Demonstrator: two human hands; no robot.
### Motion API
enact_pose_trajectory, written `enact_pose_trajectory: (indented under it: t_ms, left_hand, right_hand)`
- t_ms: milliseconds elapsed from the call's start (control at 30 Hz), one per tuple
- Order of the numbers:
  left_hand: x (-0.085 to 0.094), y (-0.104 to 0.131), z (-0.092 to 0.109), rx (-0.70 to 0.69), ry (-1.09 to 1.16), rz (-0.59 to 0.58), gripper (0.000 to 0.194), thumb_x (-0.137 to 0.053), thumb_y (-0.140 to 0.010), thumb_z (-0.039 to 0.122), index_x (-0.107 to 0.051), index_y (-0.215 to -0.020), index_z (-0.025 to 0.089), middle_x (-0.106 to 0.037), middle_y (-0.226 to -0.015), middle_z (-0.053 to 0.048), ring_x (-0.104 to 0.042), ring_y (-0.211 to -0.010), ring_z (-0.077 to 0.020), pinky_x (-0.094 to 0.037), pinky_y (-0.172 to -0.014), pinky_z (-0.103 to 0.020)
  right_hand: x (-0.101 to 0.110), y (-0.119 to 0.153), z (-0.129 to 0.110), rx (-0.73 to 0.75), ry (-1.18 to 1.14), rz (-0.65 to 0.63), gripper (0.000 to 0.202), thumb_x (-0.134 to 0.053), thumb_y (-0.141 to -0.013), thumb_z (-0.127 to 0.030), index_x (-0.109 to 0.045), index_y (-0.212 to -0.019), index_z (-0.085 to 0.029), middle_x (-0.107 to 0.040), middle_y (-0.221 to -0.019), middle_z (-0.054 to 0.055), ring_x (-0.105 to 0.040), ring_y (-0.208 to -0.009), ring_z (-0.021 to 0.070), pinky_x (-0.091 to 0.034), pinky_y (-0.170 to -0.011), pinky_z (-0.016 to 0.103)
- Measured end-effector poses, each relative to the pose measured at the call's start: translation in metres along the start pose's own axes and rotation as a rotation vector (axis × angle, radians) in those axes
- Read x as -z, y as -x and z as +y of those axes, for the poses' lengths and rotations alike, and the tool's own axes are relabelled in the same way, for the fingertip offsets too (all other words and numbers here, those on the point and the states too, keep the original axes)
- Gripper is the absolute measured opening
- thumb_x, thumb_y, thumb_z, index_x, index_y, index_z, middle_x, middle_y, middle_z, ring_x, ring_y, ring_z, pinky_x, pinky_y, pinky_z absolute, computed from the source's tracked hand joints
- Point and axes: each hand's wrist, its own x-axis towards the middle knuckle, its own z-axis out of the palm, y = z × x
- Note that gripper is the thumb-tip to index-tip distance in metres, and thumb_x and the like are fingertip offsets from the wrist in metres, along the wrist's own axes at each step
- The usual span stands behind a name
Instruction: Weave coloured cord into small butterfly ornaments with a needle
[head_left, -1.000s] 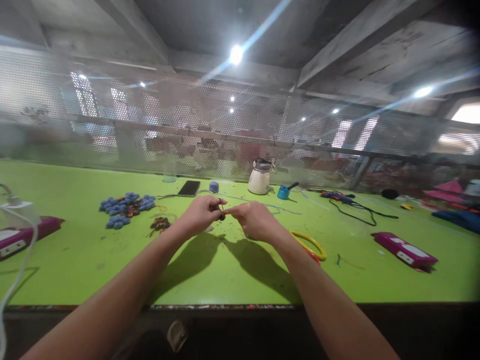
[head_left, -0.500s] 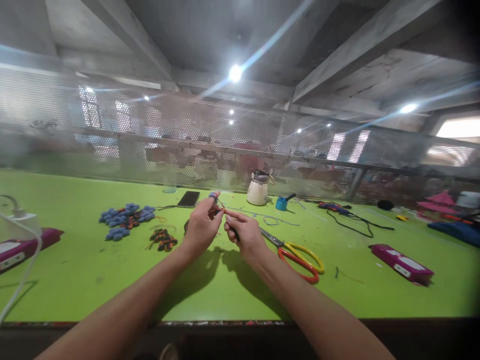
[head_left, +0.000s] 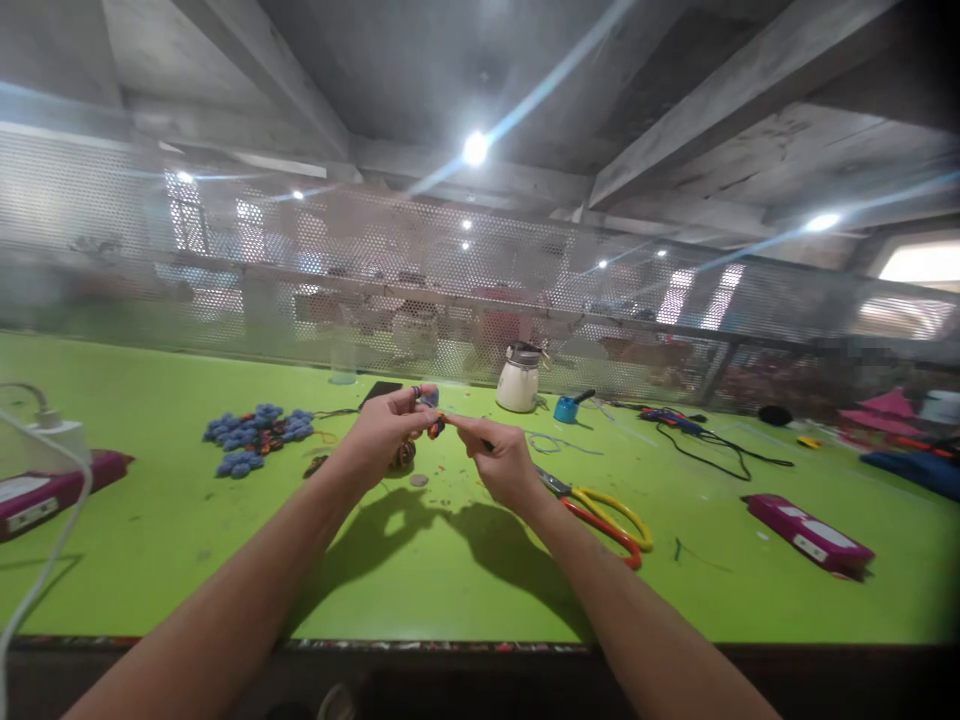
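Above the middle of the table, my left hand (head_left: pixel 386 432) pinches a small dark and orange yarn piece (head_left: pixel 436 428) between thumb and fingers. Bluish yarn (head_left: pixel 429 394) shows around its raised fingers. My right hand (head_left: pixel 501 460) is closed, its forefinger stretched to the yarn piece. A dark-handled thin tool (head_left: pixel 488 446), perhaps a crochet hook, shows partly in its grip; its tip is too small to make out. Below the left hand lies a dark brownish coil (head_left: pixel 406 455). Big scissors (head_left: pixel 611 515) with red and yellow handles lie beside my right wrist.
Blue crocheted flowers (head_left: pixel 259 435) lie at the left. A black phone (head_left: pixel 381 392), cream jar (head_left: pixel 518 380) and blue pot (head_left: pixel 566 408) stand or lie behind the hands. Purple power strips (head_left: pixel 808 535) flank both sides; a white cable (head_left: pixel 52 570) hangs at the left.
My hands have moved slightly apart. The left has shifted left, partly covering the dark orange flowers, and the small yarn piece now shows between the hands. My right forefinger is straighter.
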Motion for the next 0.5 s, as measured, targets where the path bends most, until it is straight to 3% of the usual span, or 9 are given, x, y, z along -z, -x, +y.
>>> enact_pose_trajectory:
  t_ms: [100,167,267,333,400,500]
  left_hand:
    - [0.0035,0.0001,0.0052,0.065,0.062,-0.022,0.054,-0.079,-0.058,0.018,-0.065,-0.109,0.008,-0.066,-0.064,-0.002,-0.058,-0.057,-0.0118,-0.040,-0.058,-0.025]
    - [0.0051,0.0002,0.0081,0.095,0.096,-0.029,0.050,-0.079,-0.057,0.015,-0.066,-0.104,0.008,-0.067,-0.065,-0.002,-0.058,-0.057,-0.0110,-0.041,-0.059,-0.024]
    - [0.0067,-0.0002,0.0109,0.123,0.130,-0.034,0.041,-0.078,-0.056,0.011,-0.069,-0.096,0.008,-0.068,-0.068,-0.003,-0.059,-0.058,-0.0101,-0.043,-0.060,-0.023]
    - [0.0068,-0.0004,0.0112,0.139,0.137,-0.041,0.036,-0.076,-0.057,0.008,-0.070,-0.092,0.008,-0.068,-0.066,-0.003,-0.058,-0.057,-0.0100,-0.044,-0.060,-0.023]
    - [0.0062,-0.0004,0.0103,0.150,0.135,-0.048,0.031,-0.075,-0.058,0.007,-0.070,-0.089,0.009,-0.067,-0.065,-0.003,-0.058,-0.057,-0.0102,-0.044,-0.059,-0.023]
    - [0.0050,0.0004,0.0077,0.152,0.123,-0.064,0.023,-0.075,-0.059,0.007,-0.071,-0.081,0.010,-0.068,-0.066,-0.005,-0.057,-0.058,-0.0111,-0.044,-0.058,-0.024]
  right_hand:
    - [0.0061,-0.0012,-0.0006,0.072,0.064,-0.087,0.032,-0.059,-0.082,-0.019,-0.073,-0.110,-0.023,-0.074,-0.104,0.008,-0.064,-0.094,0.0208,-0.043,-0.088,0.034]
    - [0.0083,-0.0018,-0.0009,0.100,0.091,-0.121,0.034,-0.057,-0.082,-0.017,-0.072,-0.113,-0.022,-0.074,-0.103,0.008,-0.063,-0.090,0.0196,-0.043,-0.085,0.033]
    - [0.0087,-0.0020,-0.0010,0.027,0.032,-0.164,0.036,-0.057,-0.082,-0.017,-0.071,-0.115,-0.019,-0.070,-0.075,0.003,-0.053,-0.063,0.0116,-0.041,-0.064,0.025]
    - [0.0075,-0.0017,-0.0009,-0.090,-0.081,-0.187,0.037,-0.059,-0.080,-0.019,-0.071,-0.115,-0.016,-0.054,-0.055,-0.004,-0.036,-0.048,0.0074,-0.031,-0.050,0.022]
    - [0.0061,-0.0014,-0.0013,-0.176,-0.176,-0.196,0.039,-0.060,-0.080,-0.023,-0.070,-0.115,-0.012,-0.041,-0.048,-0.007,-0.026,-0.045,0.0061,-0.023,-0.045,0.021]
    - [0.0048,-0.0016,-0.0040,-0.236,-0.232,-0.184,0.045,-0.060,-0.079,-0.030,-0.067,-0.118,-0.009,-0.039,-0.048,-0.008,-0.025,-0.042,0.0053,-0.020,-0.042,0.021]
